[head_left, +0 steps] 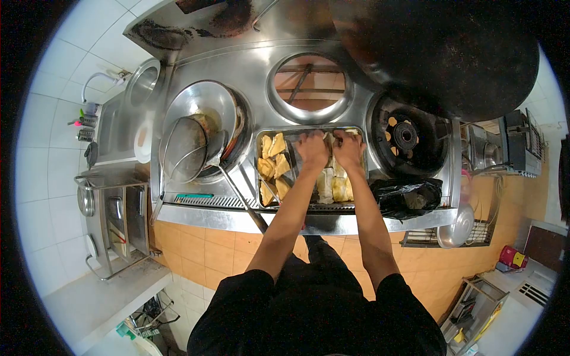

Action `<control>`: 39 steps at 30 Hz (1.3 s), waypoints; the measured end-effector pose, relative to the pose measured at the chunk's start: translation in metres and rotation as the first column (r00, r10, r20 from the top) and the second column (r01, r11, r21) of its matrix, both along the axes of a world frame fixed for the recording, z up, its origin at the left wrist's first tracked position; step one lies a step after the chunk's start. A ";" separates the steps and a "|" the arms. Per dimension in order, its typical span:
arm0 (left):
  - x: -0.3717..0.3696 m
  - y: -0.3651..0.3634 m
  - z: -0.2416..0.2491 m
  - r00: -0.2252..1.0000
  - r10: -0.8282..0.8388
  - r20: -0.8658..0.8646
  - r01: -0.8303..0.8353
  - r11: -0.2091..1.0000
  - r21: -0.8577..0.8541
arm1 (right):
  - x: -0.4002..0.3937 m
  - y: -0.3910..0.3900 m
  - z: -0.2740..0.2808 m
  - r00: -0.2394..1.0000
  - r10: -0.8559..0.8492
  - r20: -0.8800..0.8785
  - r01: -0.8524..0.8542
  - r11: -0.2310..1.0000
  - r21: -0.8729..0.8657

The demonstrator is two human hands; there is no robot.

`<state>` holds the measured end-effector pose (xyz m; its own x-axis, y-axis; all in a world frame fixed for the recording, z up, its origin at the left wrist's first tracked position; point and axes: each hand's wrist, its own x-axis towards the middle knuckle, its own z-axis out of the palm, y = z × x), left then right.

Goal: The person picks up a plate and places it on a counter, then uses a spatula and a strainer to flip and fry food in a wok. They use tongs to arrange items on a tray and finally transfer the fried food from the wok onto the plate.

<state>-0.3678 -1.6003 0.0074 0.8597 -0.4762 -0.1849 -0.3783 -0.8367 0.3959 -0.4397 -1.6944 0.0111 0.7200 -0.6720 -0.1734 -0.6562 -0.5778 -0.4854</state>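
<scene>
A rectangular metal tray [259, 137] lies across the front of the stove. Golden fried folded pieces [274, 165] fill its left end, and pale, flat wrapped parcels [333, 184] lie in rows on the right. At the tray's far side, my left hand [313, 149] has its fingers bent downward beside a pale parcel [328, 142]. My right hand [349, 148] bends over the same row, its fingers curled at the parcel's right side. Both hands' fingertips are partly hidden. Tongs or a similar thin metal tool [270, 188] rest over the tray's left part.
A wok [196, 98] to the left carries a wire strainer [185, 148] and a long-handled ladle [240, 193]. A bare burner [405, 136] sits to the right, with a black plastic bag [409, 199] before it. A large blackened wok [445, 53] stands tilted behind.
</scene>
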 end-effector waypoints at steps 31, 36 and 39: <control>0.030 0.016 -0.049 0.926 -0.286 -0.246 0.181 0.909 -0.376 | 0.005 -0.040 -0.045 0.944 0.292 0.157 -0.318 0.930 0.182; 0.028 0.023 -0.044 0.928 -0.275 -0.250 0.127 0.867 -0.482 | 0.011 -0.053 -0.041 0.902 0.431 0.029 -0.422 0.863 0.279; 0.026 0.025 -0.027 0.925 -0.258 -0.279 0.111 0.886 -0.449 | 0.015 -0.053 -0.042 0.882 0.467 0.055 -0.465 0.847 0.257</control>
